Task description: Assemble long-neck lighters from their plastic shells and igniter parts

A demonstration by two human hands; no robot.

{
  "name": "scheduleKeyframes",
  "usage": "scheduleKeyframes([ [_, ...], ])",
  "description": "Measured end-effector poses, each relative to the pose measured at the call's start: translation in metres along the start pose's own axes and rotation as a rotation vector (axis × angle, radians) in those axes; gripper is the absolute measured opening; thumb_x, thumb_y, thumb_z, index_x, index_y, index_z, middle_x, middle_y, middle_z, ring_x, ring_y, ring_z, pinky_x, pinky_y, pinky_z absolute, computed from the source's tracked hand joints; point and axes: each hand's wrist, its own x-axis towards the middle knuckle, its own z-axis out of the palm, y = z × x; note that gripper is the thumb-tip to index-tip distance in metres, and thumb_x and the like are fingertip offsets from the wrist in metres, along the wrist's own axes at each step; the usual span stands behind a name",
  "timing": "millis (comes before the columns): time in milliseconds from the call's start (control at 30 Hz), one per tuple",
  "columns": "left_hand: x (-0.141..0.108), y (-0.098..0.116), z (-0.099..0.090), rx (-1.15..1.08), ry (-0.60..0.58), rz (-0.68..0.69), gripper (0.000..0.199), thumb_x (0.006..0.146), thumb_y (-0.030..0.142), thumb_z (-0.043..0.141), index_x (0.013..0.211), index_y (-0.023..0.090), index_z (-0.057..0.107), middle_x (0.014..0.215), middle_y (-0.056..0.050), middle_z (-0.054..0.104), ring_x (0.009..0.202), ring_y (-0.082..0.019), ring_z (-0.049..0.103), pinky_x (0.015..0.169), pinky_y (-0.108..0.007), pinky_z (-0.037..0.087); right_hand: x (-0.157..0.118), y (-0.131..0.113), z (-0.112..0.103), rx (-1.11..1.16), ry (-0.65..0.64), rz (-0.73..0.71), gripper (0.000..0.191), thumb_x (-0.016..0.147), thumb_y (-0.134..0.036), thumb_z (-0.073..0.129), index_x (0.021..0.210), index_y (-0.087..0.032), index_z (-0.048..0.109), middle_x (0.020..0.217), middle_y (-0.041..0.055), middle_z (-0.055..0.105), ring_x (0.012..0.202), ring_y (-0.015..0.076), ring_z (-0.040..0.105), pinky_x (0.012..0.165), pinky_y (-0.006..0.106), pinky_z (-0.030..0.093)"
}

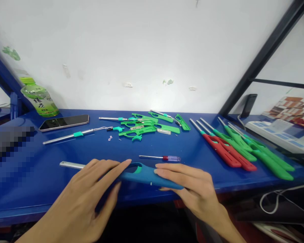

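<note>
A blue long-reach lighter [152, 177] lies sideways between my two hands at the table's front edge. Its metal barrel [71, 165] sticks out to the left, and a teal trigger shows inside the finger loop. My left hand [91, 192] is closed over the barrel end and the front of the body, hiding that stretch. At the handle end, my right hand [192, 184] grips with fingers on top and thumb below. Just beyond the lighter is a screwdriver [171, 158] with a clear purple and red handle.
Green casing halves [142, 130] and small parts are piled at the table's back middle. A loose barrel with wires [66, 137] lies left, near a phone [64, 122] and a green bottle [42, 99]. Red lighters [223, 150] and green lighters [268, 157] lie right, beside a black frame post.
</note>
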Motion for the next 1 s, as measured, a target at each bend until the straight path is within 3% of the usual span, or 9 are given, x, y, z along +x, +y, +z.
scheduleKeyframes([
  [100,-0.001,0.002,0.001,0.003,0.007,-0.008,0.045,0.109,0.033,0.051,0.153,0.026,0.053,0.126,-0.006,0.071,0.11,-0.024,0.07,0.099,-0.038,0.05,0.001,-0.002,0.0,-0.1,-0.009,-0.025,0.049,0.098,-0.005,0.067,0.137,-0.034,0.074,0.136,0.0004,0.077,0.117,0.0181,0.076,0.104,0.029,0.061],
  [233,0.002,0.003,0.006,0.02,0.083,-0.026,0.034,0.112,0.04,0.052,0.142,0.026,0.059,0.114,-0.003,0.073,0.097,-0.02,0.071,0.093,-0.034,0.052,0.004,-0.009,-0.002,-0.144,0.021,0.086,0.048,0.097,-0.029,0.077,0.143,-0.035,0.068,0.137,-0.0001,0.077,0.125,0.0221,0.073,0.114,0.035,0.054],
  [333,0.003,0.007,0.012,0.021,0.133,-0.058,0.027,0.111,0.039,0.056,0.131,0.024,0.061,0.112,-0.002,0.073,0.096,-0.018,0.072,0.092,-0.031,0.053,0.006,-0.009,-0.001,-0.166,0.027,0.228,0.054,0.098,-0.037,0.076,0.15,-0.039,0.061,0.131,-0.0021,0.08,0.12,0.0232,0.076,0.113,0.039,0.055],
  [400,0.003,0.01,0.016,0.034,0.139,-0.057,0.026,0.111,0.035,0.055,0.132,0.022,0.061,0.113,-0.003,0.073,0.092,-0.018,0.072,0.088,-0.031,0.055,0.007,-0.006,0.0,-0.165,0.028,0.27,0.042,0.098,-0.035,0.077,0.139,-0.04,0.07,0.122,-0.0049,0.083,0.113,0.0219,0.079,0.108,0.035,0.058],
  [500,0.002,0.014,0.019,0.038,0.094,-0.032,0.032,0.111,0.03,0.053,0.141,0.023,0.059,0.116,-0.005,0.07,0.086,-0.017,0.072,0.079,-0.03,0.057,0.008,-0.003,0.002,-0.122,0.031,0.235,0.026,0.095,-0.028,0.081,0.119,-0.037,0.081,0.115,-0.0067,0.084,0.107,0.0201,0.081,0.102,0.028,0.061],
  [667,0.006,0.021,0.017,-0.134,0.028,0.013,0.032,0.113,0.035,0.05,0.141,0.024,0.059,0.125,-0.006,0.068,0.108,-0.018,0.071,0.092,-0.029,0.058,0.008,-0.004,0.007,-0.03,0.007,0.121,0.03,0.096,-0.017,0.079,0.121,-0.032,0.082,0.118,-0.0053,0.084,0.107,0.0166,0.081,0.101,0.021,0.06],
  [900,0.008,0.027,0.022,-0.184,0.19,0.096,0.025,0.108,0.011,0.058,0.131,0.017,0.064,0.111,-0.003,0.075,0.097,-0.013,0.068,0.092,-0.027,0.055,0.005,-0.004,0.006,-0.013,-0.053,0.013,0.033,0.1,-0.012,0.071,0.128,-0.026,0.079,0.125,-0.0013,0.082,0.112,0.0156,0.079,0.101,0.019,0.06],
  [1000,0.004,0.026,0.025,-0.161,0.187,0.107,0.029,0.106,0.008,0.059,0.133,0.017,0.064,0.113,-0.003,0.076,0.099,-0.013,0.068,0.095,-0.027,0.053,0.006,-0.005,0.007,-0.046,-0.058,-0.01,0.031,0.101,-0.013,0.07,0.129,-0.025,0.078,0.124,-0.0005,0.082,0.112,0.015,0.079,0.103,0.018,0.058],
])
